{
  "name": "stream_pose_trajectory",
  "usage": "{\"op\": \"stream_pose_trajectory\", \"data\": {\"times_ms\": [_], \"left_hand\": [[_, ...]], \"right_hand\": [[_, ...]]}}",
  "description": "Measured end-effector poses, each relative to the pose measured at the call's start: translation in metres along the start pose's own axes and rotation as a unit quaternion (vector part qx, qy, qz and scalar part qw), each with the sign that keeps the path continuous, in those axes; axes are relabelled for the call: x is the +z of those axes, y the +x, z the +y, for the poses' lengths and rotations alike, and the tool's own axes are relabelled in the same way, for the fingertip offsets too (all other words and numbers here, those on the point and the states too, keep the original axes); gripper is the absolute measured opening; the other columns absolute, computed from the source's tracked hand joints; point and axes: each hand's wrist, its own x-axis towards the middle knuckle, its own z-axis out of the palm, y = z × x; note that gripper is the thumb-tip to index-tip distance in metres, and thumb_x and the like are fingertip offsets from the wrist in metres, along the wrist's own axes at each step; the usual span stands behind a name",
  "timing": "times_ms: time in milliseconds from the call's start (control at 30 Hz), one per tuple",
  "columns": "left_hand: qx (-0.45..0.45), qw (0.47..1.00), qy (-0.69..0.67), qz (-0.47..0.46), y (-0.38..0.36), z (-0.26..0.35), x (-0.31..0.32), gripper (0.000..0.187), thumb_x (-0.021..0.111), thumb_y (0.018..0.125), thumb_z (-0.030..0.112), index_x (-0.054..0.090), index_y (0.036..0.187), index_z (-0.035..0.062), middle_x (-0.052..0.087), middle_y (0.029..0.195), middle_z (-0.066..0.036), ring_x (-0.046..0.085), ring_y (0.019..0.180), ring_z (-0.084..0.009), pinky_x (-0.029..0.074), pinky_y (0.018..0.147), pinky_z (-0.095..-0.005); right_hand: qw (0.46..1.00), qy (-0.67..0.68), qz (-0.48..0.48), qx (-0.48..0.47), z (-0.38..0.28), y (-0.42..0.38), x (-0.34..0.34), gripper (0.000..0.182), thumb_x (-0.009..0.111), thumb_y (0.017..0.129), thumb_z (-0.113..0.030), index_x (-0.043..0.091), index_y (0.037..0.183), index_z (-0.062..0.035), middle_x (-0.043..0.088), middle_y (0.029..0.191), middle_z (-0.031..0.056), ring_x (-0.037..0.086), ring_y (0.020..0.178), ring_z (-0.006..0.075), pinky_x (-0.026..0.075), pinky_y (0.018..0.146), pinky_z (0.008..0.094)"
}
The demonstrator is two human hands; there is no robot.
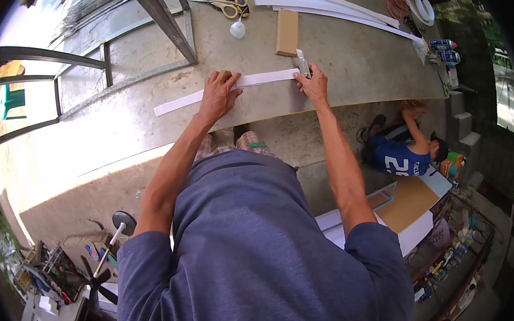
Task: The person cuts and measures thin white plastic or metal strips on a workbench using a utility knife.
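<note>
A long narrow white strip (268, 77) lies on the grey tabletop (230, 49), slanting up slightly to the right. My left hand (221, 93) presses on its middle with bent fingers, the thumb at the lower edge. At the strip's right end, my right hand (313, 85) has its thumb and fingers closed around the end and the lower part of a small metallic tool (303, 64), which stands up between them. Just above that tool lies a brown rectangular block (287, 32).
A metal frame (165, 24) stands at the upper left. Scissors (228, 4), a white bulb-like object (237, 30) and more white strips (341, 8) lie farther back. Beyond the near table edge at right, a person in a blue jersey (398, 154) crouches.
</note>
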Motion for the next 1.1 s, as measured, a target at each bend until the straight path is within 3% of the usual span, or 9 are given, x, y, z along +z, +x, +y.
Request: {"op": "stream_pose_trajectory", "data": {"times_ms": [200,600,1100], "left_hand": [[0.007,0.998,-0.029,0.048,-0.003,-0.004,0.012,0.036,0.079,0.082,0.017,0.069,0.116,0.0094,0.063,0.107,-0.007,0.056,0.105,-0.0293,0.042,0.089,-0.0423],[0.015,0.997,-0.060,0.052,-0.006,-0.011,0.013,0.036,0.078,0.080,0.014,0.066,0.113,0.0075,0.060,0.111,-0.010,0.054,0.108,-0.0311,0.042,0.092,-0.0429],[0.017,0.996,-0.075,0.038,-0.010,-0.014,0.010,0.036,0.077,0.083,0.016,0.063,0.115,0.0062,0.058,0.113,-0.012,0.053,0.111,-0.0323,0.041,0.095,-0.0433]], "right_hand": [[0.999,0.015,0.010,0.029,0.006,-0.004,-0.002,0.031,0.077,0.087,-0.009,0.064,0.113,0.0030,0.070,0.083,0.0054,0.062,0.057,0.0100,0.051,0.047,0.0252],[0.996,0.084,0.016,0.005,0.003,-0.018,0.002,0.028,0.072,0.090,-0.006,0.062,0.115,0.0014,0.073,0.093,0.0050,0.059,0.056,0.0084,0.050,0.048,0.0239],[0.994,0.107,0.019,-0.020,0.004,-0.016,0.010,0.027,0.070,0.090,-0.003,0.063,0.116,-0.0008,0.070,0.083,0.0032,0.059,0.054,0.0085,0.050,0.047,0.0243]]}}
